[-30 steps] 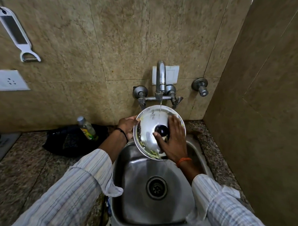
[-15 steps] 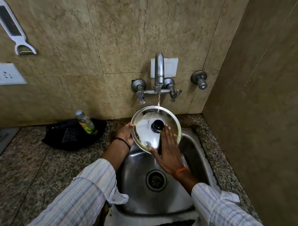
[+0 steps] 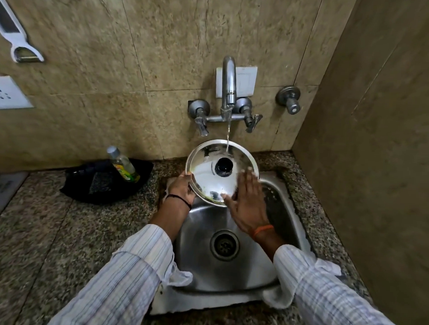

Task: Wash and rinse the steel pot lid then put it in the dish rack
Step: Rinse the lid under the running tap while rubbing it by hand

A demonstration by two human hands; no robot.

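The left hand [image 3: 182, 189] grips the rim of the steel pot lid [image 3: 208, 176] (knob up) under the running tap [image 3: 228, 90] above the sink [image 3: 248, 273], while the right hand [image 3: 247, 202] lies open-palmed against it

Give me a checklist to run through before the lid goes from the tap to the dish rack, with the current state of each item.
1. Water running onto the steel pot lid: ok, a thin stream from the tap lands just above the black knob.
2. Lid securely held: ok, the left hand grips its left rim.
3. Right hand free to rub: ok, open and flat on the lid's right side.
4. Lid rinsed clean: not ok, greenish residue shows near the lower rim.
5. Underside washed: cannot tell, it faces away.
6. Dish rack located: cannot tell, none is clearly in view.
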